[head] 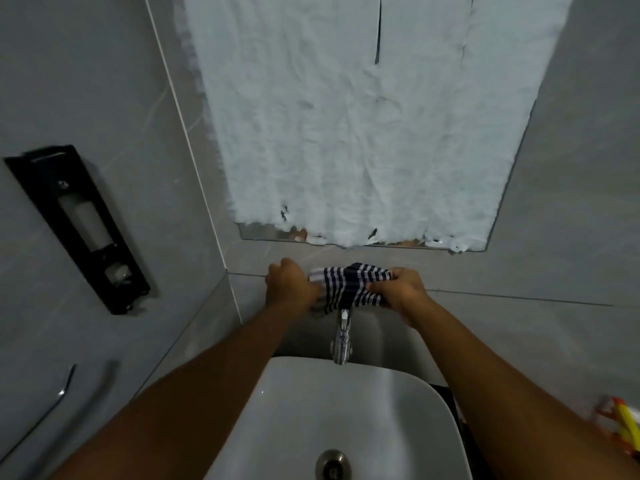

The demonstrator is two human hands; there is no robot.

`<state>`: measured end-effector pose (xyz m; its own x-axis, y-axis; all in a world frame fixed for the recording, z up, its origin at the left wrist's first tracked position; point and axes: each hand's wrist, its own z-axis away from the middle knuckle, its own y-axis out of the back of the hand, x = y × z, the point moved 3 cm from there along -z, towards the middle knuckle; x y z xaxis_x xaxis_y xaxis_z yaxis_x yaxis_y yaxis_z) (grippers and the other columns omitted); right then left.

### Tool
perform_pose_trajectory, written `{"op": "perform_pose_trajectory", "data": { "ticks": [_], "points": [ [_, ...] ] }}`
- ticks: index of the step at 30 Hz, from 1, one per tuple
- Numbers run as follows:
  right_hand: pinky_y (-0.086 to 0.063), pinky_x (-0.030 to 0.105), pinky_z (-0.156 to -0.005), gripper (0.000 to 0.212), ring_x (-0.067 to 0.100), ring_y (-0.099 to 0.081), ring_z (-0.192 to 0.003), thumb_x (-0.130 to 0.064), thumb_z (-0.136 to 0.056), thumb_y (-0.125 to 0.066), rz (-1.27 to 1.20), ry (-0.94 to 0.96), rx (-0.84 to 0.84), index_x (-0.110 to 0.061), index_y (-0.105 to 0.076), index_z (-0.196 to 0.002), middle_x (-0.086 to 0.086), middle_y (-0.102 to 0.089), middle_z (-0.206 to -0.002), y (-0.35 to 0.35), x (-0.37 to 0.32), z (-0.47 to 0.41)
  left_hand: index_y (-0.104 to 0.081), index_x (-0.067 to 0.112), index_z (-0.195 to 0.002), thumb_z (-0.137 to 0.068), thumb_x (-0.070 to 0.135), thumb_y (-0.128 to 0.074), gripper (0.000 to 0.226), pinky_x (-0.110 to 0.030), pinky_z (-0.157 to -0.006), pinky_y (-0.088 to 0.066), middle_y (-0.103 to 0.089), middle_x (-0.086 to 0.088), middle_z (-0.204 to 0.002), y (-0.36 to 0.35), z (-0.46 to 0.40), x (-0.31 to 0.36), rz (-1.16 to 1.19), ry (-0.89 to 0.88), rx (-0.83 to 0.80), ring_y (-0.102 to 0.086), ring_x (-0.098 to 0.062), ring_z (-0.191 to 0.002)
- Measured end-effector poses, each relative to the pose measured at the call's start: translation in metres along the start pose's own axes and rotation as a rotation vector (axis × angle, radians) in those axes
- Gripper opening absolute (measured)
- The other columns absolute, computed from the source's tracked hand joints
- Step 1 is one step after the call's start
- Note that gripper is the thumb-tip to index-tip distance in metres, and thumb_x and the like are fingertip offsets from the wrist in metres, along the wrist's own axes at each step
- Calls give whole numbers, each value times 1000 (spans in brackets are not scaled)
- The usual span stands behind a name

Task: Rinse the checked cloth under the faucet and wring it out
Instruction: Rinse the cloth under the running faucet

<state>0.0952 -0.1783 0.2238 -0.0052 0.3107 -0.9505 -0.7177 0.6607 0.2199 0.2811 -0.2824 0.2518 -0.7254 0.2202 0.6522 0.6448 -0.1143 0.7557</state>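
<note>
The checked cloth, dark blue and white, is bunched up against the grey wall just above the chrome faucet. My left hand grips its left end and my right hand grips its right end. Both arms reach out over the white sink. The cloth hides the top of the faucet. No water stream shows below the spout.
A mirror covered with white paper hangs on the wall above my hands. A black soap dispenser is fixed to the left wall, with a chrome bar below it. The sink drain is at the bottom. Orange and yellow items sit at far right.
</note>
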Motion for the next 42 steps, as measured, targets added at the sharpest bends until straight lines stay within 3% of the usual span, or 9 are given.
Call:
{"op": "perform_pose_trajectory", "data": {
  "ticks": [5,13,16,19,24,29,32,36,42],
  "points": [
    [-61,33,-77,27,23,-72,-82,-17,-75,-82,23,209,134,-9,-71,-98,6,-73,-89,-4,13,5,-63,7,-110,-75,55,-68,60,-34,-70,-54,-64,-10,-102,-41,25,21,57,-175,-70,-64,-25,-90],
    [-19,49,-121,58,35,-25,-147,-14,-91,-57,1207,1211,448,-8,-41,-146,17,-34,-158,42,38,1,-66,-2,-118,-83,35,-71,51,-47,-99,-52,-70,-19,-106,-67,18,4,909,470,-754,-66,-33,-93],
    [-11,50,-123,72,33,-10,-152,-29,-92,-59,1295,1272,498,-6,-27,-152,15,-21,-161,44,53,-18,-69,12,-113,-80,45,-67,47,-35,-76,-56,-73,-12,-110,-68,3,15,407,185,-533,-68,-24,-87],
    [-6,54,-123,83,33,-1,-153,-43,-91,-57,1282,1298,608,-9,-17,-155,15,-9,-165,34,62,-34,-62,19,-124,-83,55,-51,56,-51,-102,-44,-61,-8,-133,-81,14,53,-389,-106,-335,-58,-29,-119],
    [2,53,-123,88,32,1,-154,-50,-89,-54,1253,1301,659,-14,-11,-157,13,-1,-166,28,73,-54,-73,10,-82,-72,33,-72,25,-37,-59,-61,-76,-9,-68,-75,-1,30,471,289,-581,-72,-27,-62],
    [2,53,-123,85,31,3,-154,-50,-90,-52,1232,1293,670,-14,-13,-157,13,-10,-163,26,73,-56,-72,-3,-92,-73,26,-70,35,-45,-66,-61,-76,-20,-76,-72,-3,21,650,510,-880,-73,-34,-63],
    [6,53,-123,84,30,9,-153,-49,-91,-48,1247,1257,638,-15,-7,-157,14,-8,-163,26,71,-51,-71,3,-87,-79,28,-61,28,-31,-69,-58,-73,-12,-80,-68,4,42,319,305,-754,-72,-31,-75],
    [11,52,-122,86,29,14,-153,-49,-90,-44,1257,1224,608,-16,-1,-157,12,3,-165,25,69,-49,-50,14,-136,-94,40,-44,50,-55,-116,-26,-52,-12,-143,-74,41,39,-388,-97,-386,-45,-32,-135],
    [8,53,-122,87,30,12,-153,-48,-90,-48,1276,1221,608,-15,-3,-157,12,-1,-164,26,71,-49,-69,23,-101,-82,29,-75,21,-23,-74,-56,-74,1,-96,-64,93,-34,633,-23,-290,-70,-16,-90]
  ]
}}
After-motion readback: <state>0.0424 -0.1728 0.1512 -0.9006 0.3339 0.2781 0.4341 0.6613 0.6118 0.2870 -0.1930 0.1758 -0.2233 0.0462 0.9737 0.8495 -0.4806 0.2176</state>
